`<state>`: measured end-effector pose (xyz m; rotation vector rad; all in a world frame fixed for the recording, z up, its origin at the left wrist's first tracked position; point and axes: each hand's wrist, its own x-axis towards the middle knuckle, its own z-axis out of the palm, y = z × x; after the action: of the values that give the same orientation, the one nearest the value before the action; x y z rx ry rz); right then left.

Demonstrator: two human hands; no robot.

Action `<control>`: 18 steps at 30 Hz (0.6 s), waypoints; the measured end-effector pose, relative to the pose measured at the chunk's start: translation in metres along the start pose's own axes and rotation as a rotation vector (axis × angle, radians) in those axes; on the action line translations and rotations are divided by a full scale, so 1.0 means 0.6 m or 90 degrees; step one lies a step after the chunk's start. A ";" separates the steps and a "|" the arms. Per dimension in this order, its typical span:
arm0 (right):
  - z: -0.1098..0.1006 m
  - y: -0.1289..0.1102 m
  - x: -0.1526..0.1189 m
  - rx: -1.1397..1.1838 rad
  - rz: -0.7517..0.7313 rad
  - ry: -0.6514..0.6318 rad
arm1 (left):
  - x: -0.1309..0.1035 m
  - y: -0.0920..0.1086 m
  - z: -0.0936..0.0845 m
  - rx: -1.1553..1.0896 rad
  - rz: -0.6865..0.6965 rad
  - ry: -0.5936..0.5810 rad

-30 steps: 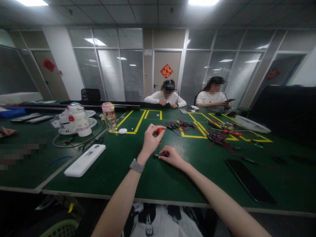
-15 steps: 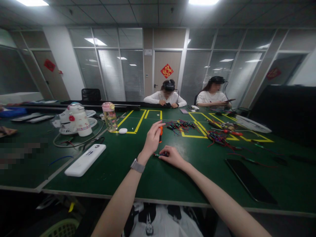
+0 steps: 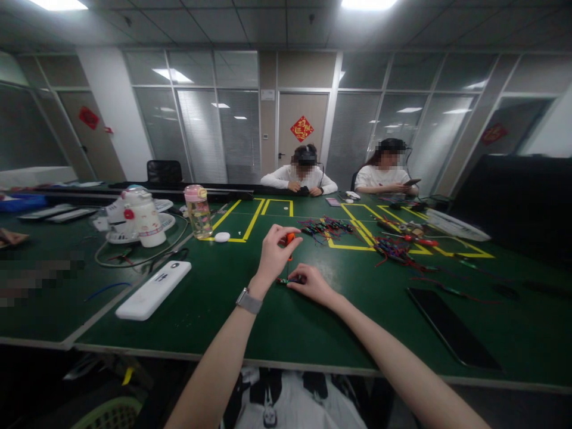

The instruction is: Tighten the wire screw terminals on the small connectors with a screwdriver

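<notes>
My left hand [image 3: 273, 255], with a watch on its wrist, has its thumb and fingers closed round the top of an orange-and-black screwdriver [image 3: 291, 238]. The screwdriver stands upright, and its thin shaft runs down to a small green circuit board [image 3: 282, 281] on the table. Whether the tip sits in a screw is too small to tell. Low on the table, my right hand [image 3: 314, 285] pinches the board from the right, its fingers hiding most of it. Beyond my hands lies a pile of small boards with red and blue wires [image 3: 328, 227].
A second wired bundle [image 3: 393, 249] lies to the right, with a black phone [image 3: 453, 328] nearer me. At left are a white power bank [image 3: 154, 291], a pink-lidded bottle [image 3: 199, 213] and a white jug [image 3: 149, 220]. Two people sit across the green table [image 3: 214, 333].
My left hand's fingers have shifted on the screwdriver handle: they were stretched beside it and now curl round its top, thumb out to the right. My right hand stays on the board.
</notes>
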<state>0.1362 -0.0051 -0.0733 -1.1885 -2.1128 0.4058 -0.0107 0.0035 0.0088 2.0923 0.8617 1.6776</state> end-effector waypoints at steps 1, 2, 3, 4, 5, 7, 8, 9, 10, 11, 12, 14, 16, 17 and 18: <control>0.000 0.000 0.000 -0.001 0.001 -0.001 | 0.000 0.001 0.000 0.018 0.002 0.009; 0.000 0.000 0.000 -0.002 0.000 -0.003 | -0.001 0.002 -0.001 0.032 0.004 0.013; 0.000 0.000 0.000 -0.002 -0.001 -0.003 | -0.001 0.004 -0.001 0.044 0.006 0.013; 0.000 0.001 0.000 -0.003 -0.002 -0.003 | -0.001 0.005 -0.001 0.052 0.010 0.012; 0.000 0.001 0.000 -0.004 -0.003 -0.002 | -0.001 0.007 -0.002 0.055 0.015 0.010; 0.000 0.001 0.000 -0.005 -0.007 0.002 | 0.000 0.009 -0.002 0.050 0.030 0.003; 0.000 0.001 0.000 -0.006 -0.008 0.004 | 0.001 0.009 -0.002 0.045 0.037 -0.002; 0.000 0.000 0.000 -0.007 -0.010 0.004 | 0.001 0.010 -0.002 0.040 0.041 -0.008; 0.000 0.000 0.000 -0.007 -0.010 0.004 | 0.002 0.009 -0.002 0.034 0.042 -0.015; 0.000 0.000 0.000 -0.007 -0.009 0.003 | 0.002 0.009 -0.002 0.030 0.040 -0.020; -0.001 0.000 0.000 -0.007 -0.008 0.003 | 0.003 0.009 -0.002 0.027 0.038 -0.025; 0.000 0.000 0.000 -0.007 -0.007 0.002 | 0.003 0.008 -0.002 0.029 0.038 -0.024; 0.000 0.001 0.000 -0.008 -0.007 0.004 | 0.002 0.008 -0.003 0.051 0.039 -0.005; 0.001 0.001 0.000 -0.009 -0.008 0.004 | 0.001 0.008 -0.003 0.067 0.039 0.006; 0.001 0.001 -0.001 -0.010 -0.008 0.005 | 0.001 0.008 -0.003 0.083 0.040 0.015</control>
<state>0.1363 -0.0049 -0.0744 -1.1825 -2.1192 0.3794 -0.0110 0.0001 0.0123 2.2103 0.9457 1.7240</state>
